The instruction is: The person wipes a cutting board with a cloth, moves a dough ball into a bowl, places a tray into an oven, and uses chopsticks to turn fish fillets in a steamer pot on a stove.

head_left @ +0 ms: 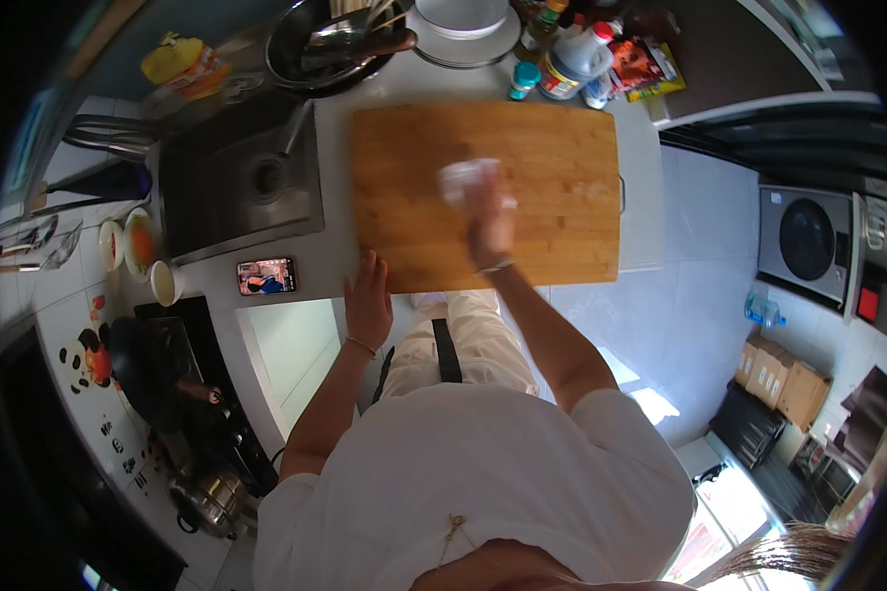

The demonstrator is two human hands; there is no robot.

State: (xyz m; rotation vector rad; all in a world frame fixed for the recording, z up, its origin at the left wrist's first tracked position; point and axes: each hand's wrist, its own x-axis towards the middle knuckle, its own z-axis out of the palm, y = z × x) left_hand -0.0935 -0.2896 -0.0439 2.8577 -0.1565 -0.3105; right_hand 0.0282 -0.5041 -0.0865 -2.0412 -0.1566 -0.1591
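Observation:
A wide wooden cutting board [404, 197] lies on the light countertop in front of me. My right hand [490, 225], smeared by motion, reaches over its middle and presses a crumpled white tissue [460, 183] against the wood; whether it is paper or cloth is hard to tell. At the board's near left corner rests my left hand [369, 300], its fingers stretched out and touching the edge, with nothing in it.
Left of the board is a steel sink [237, 187], with a phone [266, 277] and small bowls [166, 284] nearby. Behind stand a black wok [315, 69], stacked plates [463, 44], a white jug [574, 64] and a teal-capped jar [524, 81]. A stove with pots [210, 502] is at far left.

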